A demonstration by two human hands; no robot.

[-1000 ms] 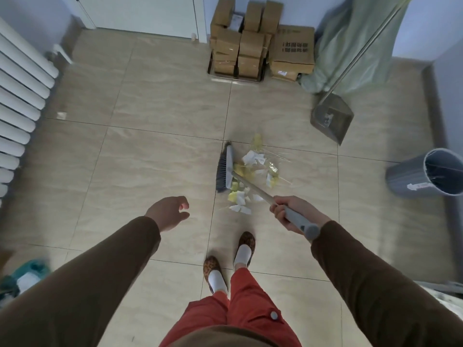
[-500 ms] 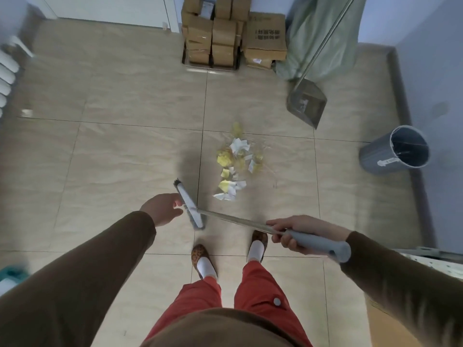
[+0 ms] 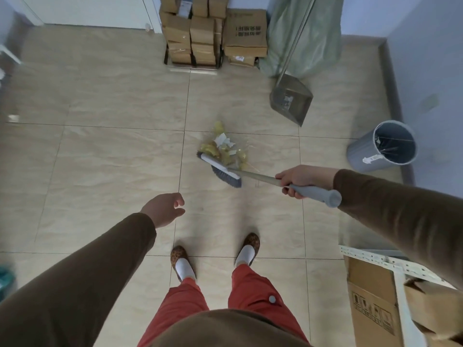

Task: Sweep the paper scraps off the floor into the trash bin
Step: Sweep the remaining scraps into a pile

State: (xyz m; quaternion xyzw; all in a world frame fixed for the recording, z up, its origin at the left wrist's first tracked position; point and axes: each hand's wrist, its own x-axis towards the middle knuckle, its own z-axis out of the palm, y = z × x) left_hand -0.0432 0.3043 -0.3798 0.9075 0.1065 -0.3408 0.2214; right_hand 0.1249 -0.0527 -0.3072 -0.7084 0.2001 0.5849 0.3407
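Observation:
A small heap of yellow and white paper scraps (image 3: 224, 146) lies on the tiled floor ahead of my feet. The broom head (image 3: 218, 169), grey bristles under a white bar, sits against the near side of the heap. My right hand (image 3: 302, 180) grips the broom's grey handle (image 3: 315, 192) at the right. My left hand (image 3: 166, 209) hangs over the floor, fingers loosely curled, holding nothing. A grey trash bin (image 3: 383, 146) stands by the right wall. A metal dustpan (image 3: 290, 98) with a long handle stands beyond the heap.
Stacked cardboard boxes (image 3: 213, 33) and a green bag (image 3: 313, 33) line the back wall. A cardboard box (image 3: 373, 296) and a white perforated rail (image 3: 375, 259) sit at the near right. My two feet (image 3: 215, 256) stand on the tiles.
The broom head swung from the near left, by my left hand, over to the near side of the scrap heap. My right hand moved right and up. The heap looks more bunched.

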